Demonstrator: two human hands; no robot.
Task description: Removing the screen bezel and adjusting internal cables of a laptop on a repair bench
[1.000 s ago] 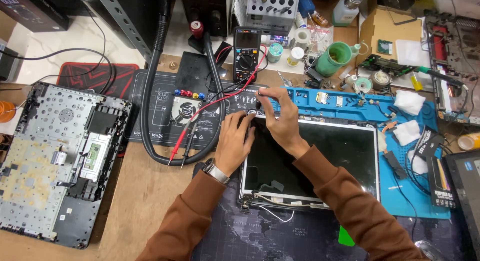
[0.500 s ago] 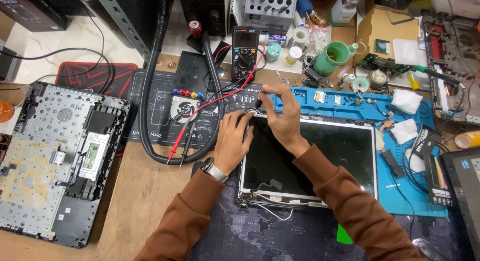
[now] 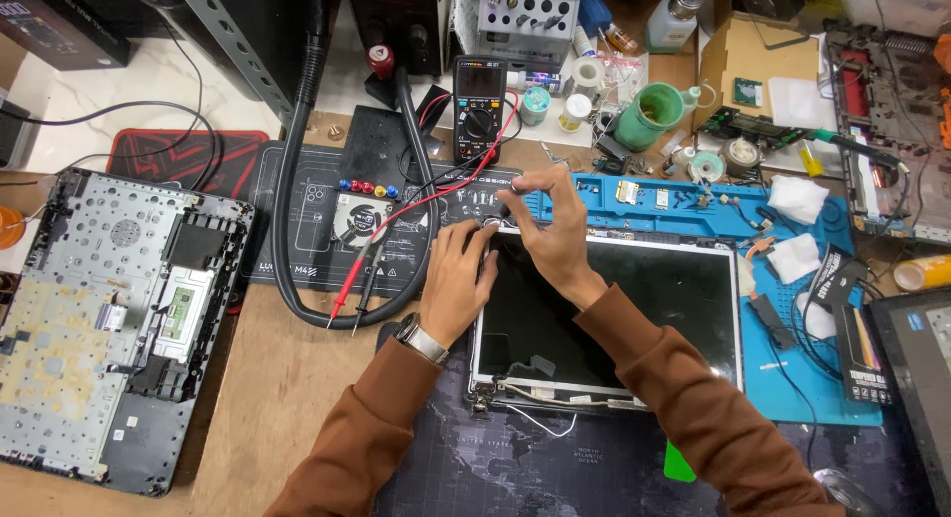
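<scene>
Where the laptop screen (image 3: 634,319) lies flat, long axis left to right, both hands crowd its top-left corner. Left hand (image 3: 454,284) presses that edge, fingers spread. Right hand (image 3: 555,230) hovers just above, fingertips pinched narrow; contents too small to tell.

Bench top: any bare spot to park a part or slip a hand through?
Bare wood between the laptop base and the left hand, below the black hose loop. Dark map-print mat under the screen panel is mostly free. Crowded: blue mat, back edge around the multimeter and green cup.
</scene>
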